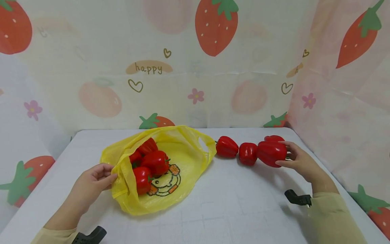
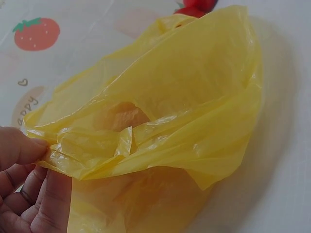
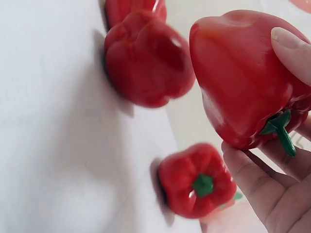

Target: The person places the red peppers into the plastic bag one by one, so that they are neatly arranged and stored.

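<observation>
My left hand (image 1: pixel 94 181) pinches the near-left rim of a yellow plastic bag (image 1: pixel 186 183), which lies on its side with its mouth spread. Inside the bag sit several red bell peppers (image 1: pixel 155 162), partly covered by its left wall. In the left wrist view, thumb and fingers grip the bag's folded edge (image 2: pixel 97 160). At the right, my right hand (image 1: pixel 300 162) holds a red bell pepper (image 1: pixel 271 153) by its stem end. The right wrist view shows this pepper (image 3: pixel 243 73) raised off the table, its green stem pointing toward the palm.
Two red bell peppers, one beside the bag (image 1: pixel 226 147) and one further right (image 1: pixel 248 154), rest on the white table (image 1: pixel 225 210). Another pepper (image 1: pixel 274 138) stands behind the held one. Strawberry-print cloth (image 1: pixel 182 101) hangs along the back and sides.
</observation>
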A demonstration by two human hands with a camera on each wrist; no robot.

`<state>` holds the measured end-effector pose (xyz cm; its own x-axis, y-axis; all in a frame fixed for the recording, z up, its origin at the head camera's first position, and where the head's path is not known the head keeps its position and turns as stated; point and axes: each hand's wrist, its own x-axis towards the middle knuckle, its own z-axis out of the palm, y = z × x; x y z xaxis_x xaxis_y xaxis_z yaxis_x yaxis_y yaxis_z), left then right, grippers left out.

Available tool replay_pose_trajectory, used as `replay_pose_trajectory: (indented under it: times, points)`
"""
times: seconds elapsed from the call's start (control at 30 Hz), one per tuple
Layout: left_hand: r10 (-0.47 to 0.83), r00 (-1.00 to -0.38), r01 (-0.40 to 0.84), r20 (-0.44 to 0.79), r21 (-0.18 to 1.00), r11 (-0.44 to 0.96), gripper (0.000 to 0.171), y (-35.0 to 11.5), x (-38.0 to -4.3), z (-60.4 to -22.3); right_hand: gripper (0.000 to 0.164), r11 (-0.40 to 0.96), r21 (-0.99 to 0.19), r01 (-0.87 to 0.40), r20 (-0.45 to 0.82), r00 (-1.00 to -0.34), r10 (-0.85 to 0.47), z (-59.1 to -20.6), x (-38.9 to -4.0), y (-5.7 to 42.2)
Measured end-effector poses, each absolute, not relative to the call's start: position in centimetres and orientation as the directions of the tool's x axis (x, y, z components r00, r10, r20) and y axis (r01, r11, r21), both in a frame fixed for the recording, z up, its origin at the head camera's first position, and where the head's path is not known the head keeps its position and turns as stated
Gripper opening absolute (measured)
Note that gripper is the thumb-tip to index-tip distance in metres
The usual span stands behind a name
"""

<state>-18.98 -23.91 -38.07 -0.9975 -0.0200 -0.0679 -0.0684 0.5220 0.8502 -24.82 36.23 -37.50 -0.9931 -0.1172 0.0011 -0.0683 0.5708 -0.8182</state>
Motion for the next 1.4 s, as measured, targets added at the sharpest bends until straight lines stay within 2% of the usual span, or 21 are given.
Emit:
replay_pose_trajectory:
  times: [0.27, 0.43, 1.03, 1.4]
  points:
    - [-0.008, -0.999, -0.044, -0.046, 0.860, 0.508, 0.044, -23.9, -18.7, -37.8, 0.075, 0.505, -0.851, -0.143, 0.053, -0.981, -0.188, -36.7, -25.6, 34.0]
    - [-0.014, -0.998, -0.058, -0.059, 0.860, 0.508, 0.043, -23.9, -18.7, -37.8, 0.074, 0.483, -0.865, -0.137, 0.043, -0.979, -0.201, -36.2, -26.2, 32.5]
    - [-0.013, -0.998, -0.061, -0.063, 0.865, 0.498, 0.044, -23.9, -18.8, -38.2, 0.077, 0.496, -0.861, -0.112, -0.011, -0.971, -0.239, -36.4, -27.8, 26.1]
    - [-0.020, -0.997, -0.079, -0.080, 0.861, 0.502, 0.044, -23.9, -19.0, -38.3, 0.078, 0.422, -0.901, -0.099, -0.006, -0.971, -0.240, -36.1, -28.6, 21.9]
